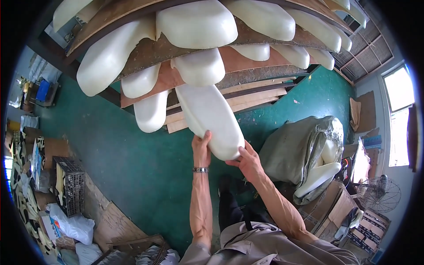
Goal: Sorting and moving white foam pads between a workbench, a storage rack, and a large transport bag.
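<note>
Between my two hands is a long white moulded foam seat cushion (212, 117), rounded at its near end. Its far end reaches in below the cushions on the shelves. My left hand (202, 148) grips its left edge, thumb on top and fingers mostly hidden. At the near right corner my right hand (248, 162) is closed on it, with fingers curled underneath. Just above it, another white cushion (201, 68) juts over a shelf edge. To the left, a narrower cushion (150, 112) hangs out from a lower shelf.
A wooden shelf rack (247, 57) holds several more white cushions ahead. On the right stand a grey-green cloth sack (291, 145) with white pieces in it and a wire-caged fan (379, 194). At the left are a dark plastic crate (70, 187) and white bags (73, 225). The floor (110, 145) is green.
</note>
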### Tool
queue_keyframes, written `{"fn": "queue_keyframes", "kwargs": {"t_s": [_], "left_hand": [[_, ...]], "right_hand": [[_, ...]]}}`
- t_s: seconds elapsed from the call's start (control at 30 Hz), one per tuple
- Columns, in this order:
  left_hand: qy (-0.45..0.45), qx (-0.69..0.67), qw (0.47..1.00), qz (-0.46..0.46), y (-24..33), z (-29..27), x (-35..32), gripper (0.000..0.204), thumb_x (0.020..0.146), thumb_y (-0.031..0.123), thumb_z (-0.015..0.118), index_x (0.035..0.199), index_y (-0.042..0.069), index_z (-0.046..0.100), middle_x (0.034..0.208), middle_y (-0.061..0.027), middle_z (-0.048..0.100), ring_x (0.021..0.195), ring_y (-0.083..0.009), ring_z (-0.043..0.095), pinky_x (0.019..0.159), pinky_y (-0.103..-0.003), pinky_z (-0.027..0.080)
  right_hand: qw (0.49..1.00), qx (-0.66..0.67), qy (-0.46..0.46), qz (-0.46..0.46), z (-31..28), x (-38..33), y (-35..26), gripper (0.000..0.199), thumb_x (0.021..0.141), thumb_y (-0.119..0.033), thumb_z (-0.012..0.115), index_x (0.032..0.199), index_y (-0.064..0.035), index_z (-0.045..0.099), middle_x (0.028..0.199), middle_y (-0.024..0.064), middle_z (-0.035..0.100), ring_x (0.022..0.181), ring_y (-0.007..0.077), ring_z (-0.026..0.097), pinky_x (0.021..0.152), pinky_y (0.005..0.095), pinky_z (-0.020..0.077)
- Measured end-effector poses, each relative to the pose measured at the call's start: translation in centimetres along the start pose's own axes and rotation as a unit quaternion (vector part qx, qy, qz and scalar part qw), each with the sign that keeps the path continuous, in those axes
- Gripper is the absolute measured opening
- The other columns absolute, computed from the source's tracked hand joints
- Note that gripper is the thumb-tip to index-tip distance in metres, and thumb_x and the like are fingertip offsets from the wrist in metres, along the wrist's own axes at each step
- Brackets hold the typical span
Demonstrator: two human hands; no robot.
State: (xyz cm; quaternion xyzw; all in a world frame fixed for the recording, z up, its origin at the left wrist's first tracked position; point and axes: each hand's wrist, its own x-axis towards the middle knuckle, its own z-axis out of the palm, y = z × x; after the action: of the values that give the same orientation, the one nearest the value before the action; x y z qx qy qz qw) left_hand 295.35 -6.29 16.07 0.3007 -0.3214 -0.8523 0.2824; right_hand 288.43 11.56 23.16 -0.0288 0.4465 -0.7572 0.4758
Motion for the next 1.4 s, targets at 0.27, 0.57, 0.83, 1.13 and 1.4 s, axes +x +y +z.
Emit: {"fn": "queue_keyframes", "kwargs": {"t_s": [0.27,0.57,0.83,1.13,1.4], "left_hand": [[-0.059,-0.067,0.996,0.01,4.5,-3.2,7.8,0.06,0.098,0.04,0.064,0.138,-0.001,0.047,0.13,-0.0111,0.06,0.116,-0.024,0.059,0.098,-0.038,0.051],[0.102,-0.032,0.983,-0.153,-6.9,-12.7,-9.2,0.057,0.096,0.055,0.058,0.132,0.012,0.048,0.127,-0.0162,0.063,0.114,-0.0298,0.063,0.096,-0.048,0.054],[0.195,0.11,0.931,-0.289,-15.3,-19.3,-23.2,0.049,0.097,0.044,0.063,0.129,0.008,0.051,0.111,-0.0154,0.068,0.097,-0.0276,0.069,0.084,-0.044,0.059],[0.051,0.254,0.922,-0.286,-18.0,-13.5,-18.4,0.045,0.095,0.028,0.06,0.13,0.001,0.053,0.12,-0.0206,0.063,0.106,-0.0339,0.065,0.093,-0.049,0.055],[-0.147,0.414,0.832,-0.338,-24.6,2.4,-25.6,0.069,0.101,0.032,0.057,0.15,-0.006,0.026,0.126,-0.0207,0.058,0.11,-0.0353,0.061,0.102,-0.051,0.049]], "right_hand": [[0.994,0.099,-0.033,-0.017,6.2,11.4,2.3,0.059,0.097,-0.016,0.061,0.145,-0.002,0.031,0.136,0.0175,0.052,0.122,0.0343,0.058,0.092,0.0516,0.0571],[0.992,0.101,-0.069,-0.023,5.6,19.6,4.4,0.065,0.095,-0.021,0.067,0.148,-0.0126,0.032,0.136,0.0127,0.053,0.121,0.0334,0.058,0.091,0.0503,0.0584],[0.999,-0.022,-0.019,-0.03,6.0,14.3,4.3,0.074,0.093,-0.049,0.067,0.147,-0.0082,0.037,0.132,0.0157,0.055,0.12,0.0242,0.054,0.091,0.0436,0.0536],[0.938,-0.225,0.223,0.141,-26.5,-21.0,12.1,0.037,0.09,-0.026,0.062,0.115,-0.0001,0.067,0.086,0.0064,0.069,0.072,0.016,0.066,0.063,0.0315,0.0578],[0.594,-0.268,0.755,-0.076,-44.5,-67.5,17.0,0.038,0.089,-0.025,0.063,0.119,-0.0018,0.066,0.09,0.0103,0.071,0.081,0.0189,0.068,0.071,0.036,0.0559]]}}
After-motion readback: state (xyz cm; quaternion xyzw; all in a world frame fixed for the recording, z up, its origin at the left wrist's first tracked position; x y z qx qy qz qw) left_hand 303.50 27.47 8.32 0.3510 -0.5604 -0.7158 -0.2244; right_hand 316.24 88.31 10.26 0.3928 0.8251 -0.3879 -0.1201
